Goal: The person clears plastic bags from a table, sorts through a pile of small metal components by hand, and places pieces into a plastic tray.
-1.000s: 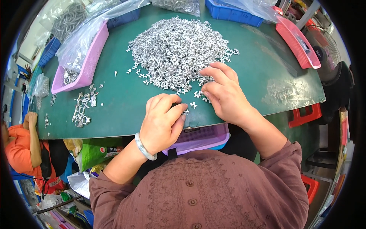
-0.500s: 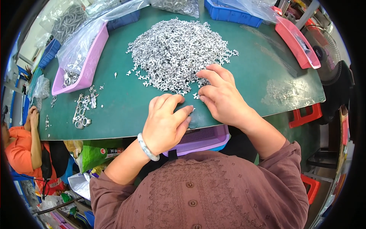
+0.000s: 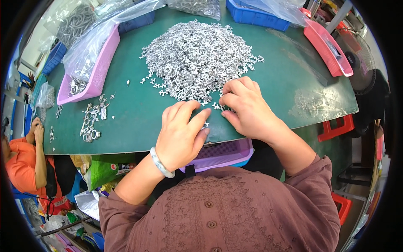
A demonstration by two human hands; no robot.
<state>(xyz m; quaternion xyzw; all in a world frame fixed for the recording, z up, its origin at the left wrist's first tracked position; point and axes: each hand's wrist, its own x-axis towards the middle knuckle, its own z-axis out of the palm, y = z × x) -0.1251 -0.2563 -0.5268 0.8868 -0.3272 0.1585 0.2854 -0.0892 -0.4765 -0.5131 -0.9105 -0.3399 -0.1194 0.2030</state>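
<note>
The desk [image 3: 289, 63] is showing deep green, a whitish worn patch [image 3: 315, 101] mottling it. The heap of small parts [image 3: 196, 59] is gleaming silver-grey. Left, a basket [image 3: 100, 75] is glowing pinkish lilac; right, a tray [image 3: 343, 67] is showing coral pink. A bracelet [image 3: 159, 163] is displaying marbled pale blue and white. The blouse [image 3: 235, 210] is showing brown with darker embroidered patterning, while a co-worker's shirt [image 3: 23, 167] is blazing orange.

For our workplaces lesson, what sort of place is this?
Probably a small-parts workshop: a heap of silvery pieces on a green table, a blue tray, and another person in orange.
</note>
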